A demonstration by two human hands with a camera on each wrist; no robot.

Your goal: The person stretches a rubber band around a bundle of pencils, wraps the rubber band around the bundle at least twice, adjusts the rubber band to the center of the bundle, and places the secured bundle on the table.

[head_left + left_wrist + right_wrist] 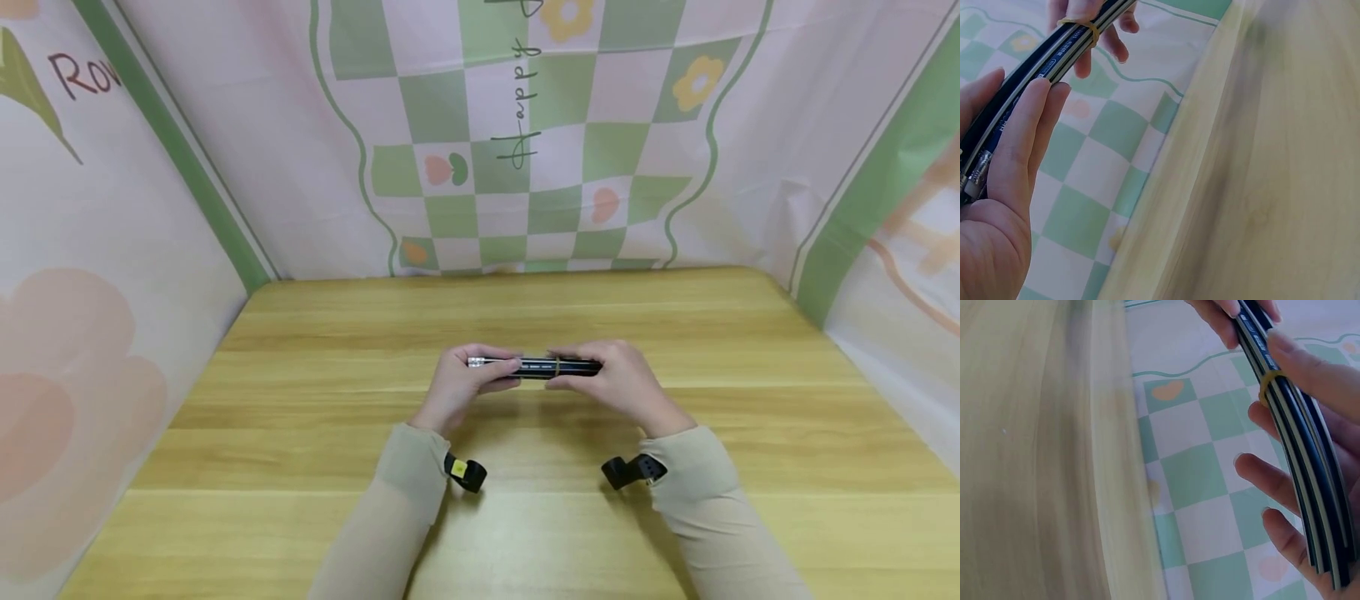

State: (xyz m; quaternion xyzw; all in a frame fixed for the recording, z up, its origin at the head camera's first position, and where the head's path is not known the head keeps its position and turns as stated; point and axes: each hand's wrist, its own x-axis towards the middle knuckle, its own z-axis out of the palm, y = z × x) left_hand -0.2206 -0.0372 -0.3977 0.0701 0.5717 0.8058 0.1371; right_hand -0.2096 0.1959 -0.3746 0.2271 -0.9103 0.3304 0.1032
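A bundle of dark pencils with pale stripes (536, 367) is held level above the table, between both hands. A yellowish rubber band (1266, 386) circles the bundle off its middle, towards the right hand. My left hand (452, 385) grips the end with silvery metal ferrules (977, 176), its thumb across the pencils' near side. At the opposite end my right hand (628, 382) holds the bundle, the thumb lying along it close to the band. In the right wrist view, flat-cut pencil ends (1329, 572) rest against the right palm, and the other fingers spread behind the bundle.
A wood-grain table (540, 533) lies under the hands. Behind it hangs a green-and-white checked cloth (498, 133), with printed curtains (172, 217) along the sides. Each wrist wears a small black camera (471, 476) that sticks out over the table.
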